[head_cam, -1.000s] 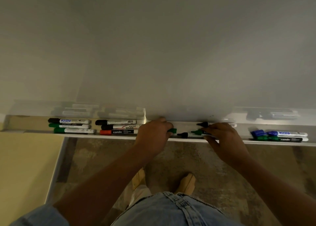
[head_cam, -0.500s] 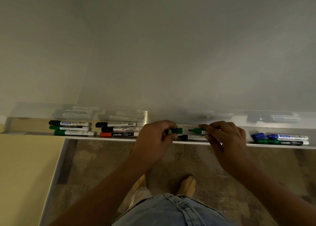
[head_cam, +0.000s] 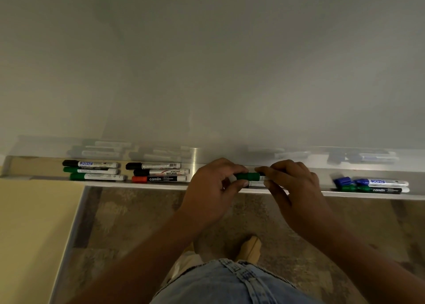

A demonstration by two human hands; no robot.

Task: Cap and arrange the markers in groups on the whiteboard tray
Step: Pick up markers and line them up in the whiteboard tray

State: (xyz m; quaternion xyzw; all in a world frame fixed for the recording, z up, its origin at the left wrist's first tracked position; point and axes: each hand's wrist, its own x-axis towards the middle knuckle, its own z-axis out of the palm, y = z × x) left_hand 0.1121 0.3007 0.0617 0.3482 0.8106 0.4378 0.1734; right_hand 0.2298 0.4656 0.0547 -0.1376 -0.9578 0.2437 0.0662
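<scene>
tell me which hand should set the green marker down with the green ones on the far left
Left, probably: the left hand pinches the green marker at its cap and is nearer the far-left group.

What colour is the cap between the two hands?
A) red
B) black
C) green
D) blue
C: the cap that the left hand and right hand hold over the tray is green.

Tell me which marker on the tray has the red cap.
The black-barrelled camlin marker, frontmost in the second group from the left on the tray. The two markers behind it have black caps; every other capped marker visible is black, green or blue.
</scene>
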